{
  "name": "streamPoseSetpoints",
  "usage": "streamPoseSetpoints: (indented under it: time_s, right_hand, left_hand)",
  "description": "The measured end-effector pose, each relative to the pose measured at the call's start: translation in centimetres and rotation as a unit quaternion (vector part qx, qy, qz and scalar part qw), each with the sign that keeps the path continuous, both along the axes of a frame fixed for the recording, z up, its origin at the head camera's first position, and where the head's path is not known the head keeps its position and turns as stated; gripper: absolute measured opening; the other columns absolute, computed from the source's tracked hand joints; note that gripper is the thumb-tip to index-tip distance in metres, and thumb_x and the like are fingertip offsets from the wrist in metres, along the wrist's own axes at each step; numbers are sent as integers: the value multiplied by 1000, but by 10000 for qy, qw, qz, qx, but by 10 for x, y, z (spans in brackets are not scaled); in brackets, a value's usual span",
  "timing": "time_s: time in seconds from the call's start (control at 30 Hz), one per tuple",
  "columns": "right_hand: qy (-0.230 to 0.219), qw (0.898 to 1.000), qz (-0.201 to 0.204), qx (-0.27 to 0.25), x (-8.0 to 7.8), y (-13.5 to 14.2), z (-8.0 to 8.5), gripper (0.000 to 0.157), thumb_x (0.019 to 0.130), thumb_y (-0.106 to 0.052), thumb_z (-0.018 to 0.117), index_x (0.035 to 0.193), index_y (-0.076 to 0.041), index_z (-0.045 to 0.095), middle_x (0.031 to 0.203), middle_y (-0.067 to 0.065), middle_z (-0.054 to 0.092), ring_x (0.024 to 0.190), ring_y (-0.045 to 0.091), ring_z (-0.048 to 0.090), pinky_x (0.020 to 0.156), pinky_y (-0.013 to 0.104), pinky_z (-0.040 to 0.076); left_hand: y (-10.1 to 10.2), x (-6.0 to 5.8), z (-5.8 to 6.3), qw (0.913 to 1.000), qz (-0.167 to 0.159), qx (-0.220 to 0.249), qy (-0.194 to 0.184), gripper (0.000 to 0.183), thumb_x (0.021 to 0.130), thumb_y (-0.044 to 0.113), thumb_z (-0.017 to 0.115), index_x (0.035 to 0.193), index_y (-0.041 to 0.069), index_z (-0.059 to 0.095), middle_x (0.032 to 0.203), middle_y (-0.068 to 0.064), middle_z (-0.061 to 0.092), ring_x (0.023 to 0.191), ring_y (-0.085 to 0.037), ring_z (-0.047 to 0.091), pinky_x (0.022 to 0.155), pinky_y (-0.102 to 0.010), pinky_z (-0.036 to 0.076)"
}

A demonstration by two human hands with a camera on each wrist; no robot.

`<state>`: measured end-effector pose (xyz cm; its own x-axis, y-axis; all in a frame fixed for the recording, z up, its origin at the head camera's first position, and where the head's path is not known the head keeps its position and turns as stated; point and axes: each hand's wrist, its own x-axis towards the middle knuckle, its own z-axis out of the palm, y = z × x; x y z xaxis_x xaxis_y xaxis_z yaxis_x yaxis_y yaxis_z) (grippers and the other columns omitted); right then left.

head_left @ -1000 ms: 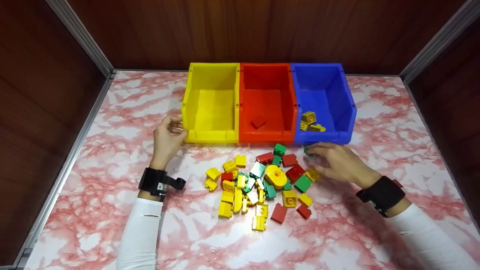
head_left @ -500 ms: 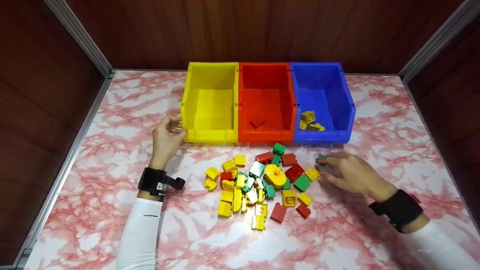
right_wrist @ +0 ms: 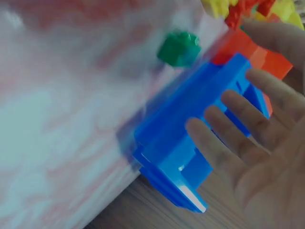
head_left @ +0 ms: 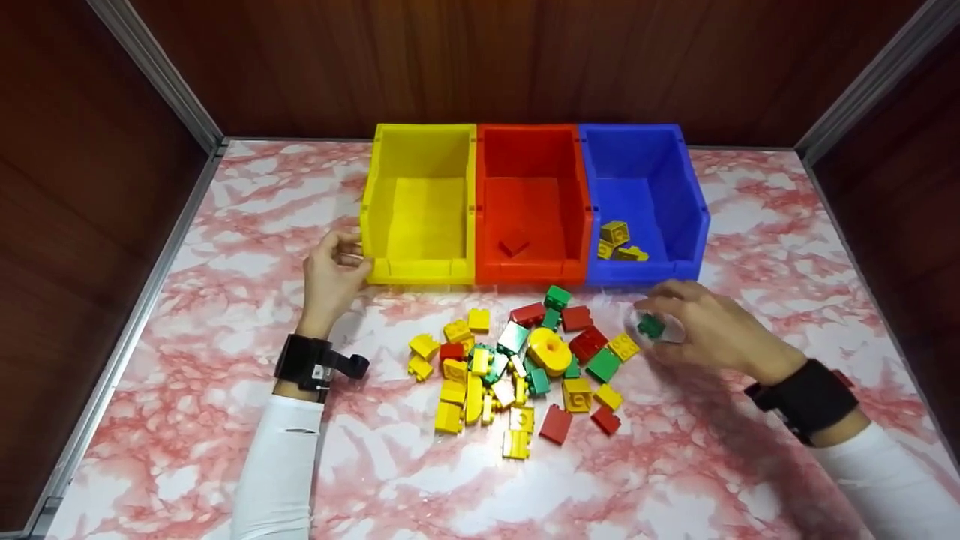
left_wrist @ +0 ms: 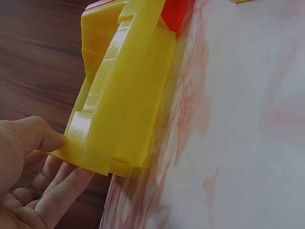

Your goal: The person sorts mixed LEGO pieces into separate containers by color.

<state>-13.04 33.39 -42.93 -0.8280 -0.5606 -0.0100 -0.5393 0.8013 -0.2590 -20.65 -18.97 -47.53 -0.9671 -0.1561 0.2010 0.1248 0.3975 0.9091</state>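
At the front left corner of the yellow bin [head_left: 425, 271], my left hand [head_left: 334, 281] pinches the wall. In the left wrist view, the thumb and fingers of that hand lie on either side of the bin's edge [left_wrist: 76, 152]. My right hand [head_left: 697, 326] is spread in front of the blue bin [head_left: 679, 268], fingers apart and holding nothing. A small green brick [head_left: 651, 325] lies on the table between its thumb and fingers. The right wrist view shows the same green brick [right_wrist: 179, 48] apart from the straight fingers [right_wrist: 209, 138].
A red bin [head_left: 532, 273] with one red brick stands between the yellow and blue bins. Several yellow bricks [head_left: 615, 234] lie in the blue bin. In front of the bins spreads a pile of yellow, red and green bricks, with a round yellow piece [head_left: 550, 351] on top.
My right hand has drawn the green brick rightward and nearer, away from the blue bin, then let go and spread its fingers. The left hand has stayed at the yellow bin.
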Motion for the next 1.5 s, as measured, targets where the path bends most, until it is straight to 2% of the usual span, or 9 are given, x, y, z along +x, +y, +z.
streamPoseSetpoints:
  time_s: [0.13,0.3,0.4,0.57,0.7,0.87,1.13,1.4,1.5]
  right_hand:
    - [-285,9992,120,233,-11,-2,-6,51,82,-22,90,130,-11,74,130,14,67,116,32,64,88,52,64]
    - [-468,9987,190,9,-23,-1,-20,28,78,-13,89,105,-11,81,104,5,73,97,21,66,82,39,61]
    - [-516,9981,272,-199,-28,-1,-21,21,76,-7,89,95,-11,82,93,2,75,88,16,67,76,33,58]
    - [-607,9971,343,-302,-29,-8,-9,17,79,-8,89,94,-11,83,91,1,76,87,15,65,72,28,56]
    - [-603,9972,293,-344,-28,-24,13,18,80,-6,87,97,-9,82,95,4,75,88,16,65,72,29,57]
    - [-138,9970,690,-324,-30,-56,41,21,79,2,82,100,-4,81,98,9,73,86,19,67,70,33,60]
    - [522,9881,1374,-446,-50,-126,77,9,85,-3,81,90,-6,75,93,11,66,79,24,64,65,34,59]
    - [399,9837,1607,-699,-85,-194,86,9,92,1,71,97,-3,77,97,16,67,82,28,65,71,36,59]
    - [262,9850,1550,-713,-98,-217,86,13,96,-2,71,105,-3,79,104,17,70,90,30,68,80,35,63]
  left_hand:
    - [0,0,1,10000,-15,-21,20,31,90,-4,71,120,-4,69,111,-25,74,84,-8,66,78,-10,56]
    - [1,0,1,10000,11,-60,49,31,89,-4,71,120,-2,70,108,-24,74,82,-5,66,76,-9,56]
    - [0,1,1,10000,20,-32,47,31,89,-5,71,120,-4,70,109,-25,73,82,-3,65,76,-9,56]
    - [0,1,1,10000,30,-58,-13,31,90,-4,71,120,-3,69,112,-25,73,85,-8,66,77,-10,55]
    - [0,0,1,9999,8,-66,-90,31,90,-3,71,121,-3,69,113,-25,74,88,-14,68,78,-10,56]
    - [1,1,2,9998,34,-126,-146,30,91,-2,72,121,-3,69,111,-26,74,88,-16,69,78,-10,56]
    - [1,0,2,9999,24,-143,-46,29,90,-3,72,119,-4,69,108,-25,74,85,-13,68,78,-11,57]
    - [0,-1,1,9999,-79,-42,-81,29,91,-3,72,120,-4,69,112,-25,74,84,-8,66,78,-11,57]
    - [-2,0,2,9999,-21,-39,-108,28,91,-3,73,119,-5,69,111,-26,75,82,-6,66,77,-11,57]
